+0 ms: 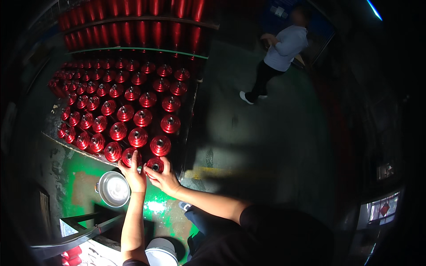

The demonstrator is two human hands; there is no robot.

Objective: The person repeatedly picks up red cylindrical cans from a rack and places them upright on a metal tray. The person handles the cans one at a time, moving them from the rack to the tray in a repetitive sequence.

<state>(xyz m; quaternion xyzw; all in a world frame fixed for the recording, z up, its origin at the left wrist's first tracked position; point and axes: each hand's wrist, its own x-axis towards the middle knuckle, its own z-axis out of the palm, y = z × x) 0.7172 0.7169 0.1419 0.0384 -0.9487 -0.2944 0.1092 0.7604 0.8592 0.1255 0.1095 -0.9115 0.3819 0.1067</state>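
Shiny red metal canisters with stepped, ringed tops stand upright in rows on a dark pallet [75,148]. My left hand [135,178] is closed around a red canister [129,156] at the pallet's near edge, a finger lying against its top. Just right of it, my right hand [165,181] grips another red canister [155,165] at the near right corner, its fingers on both sides. The lower parts of both canisters are hidden by my hands. Another red canister [160,145] stands right behind the one in my right hand.
Behind the rows rise tiers of upright red canisters [156,33], split by boards. A round metal pot [101,188] stands on the green floor left of my hands. A white bucket [162,255] and a dark metal frame [84,235] are near me. A person [284,48] stands at far right.
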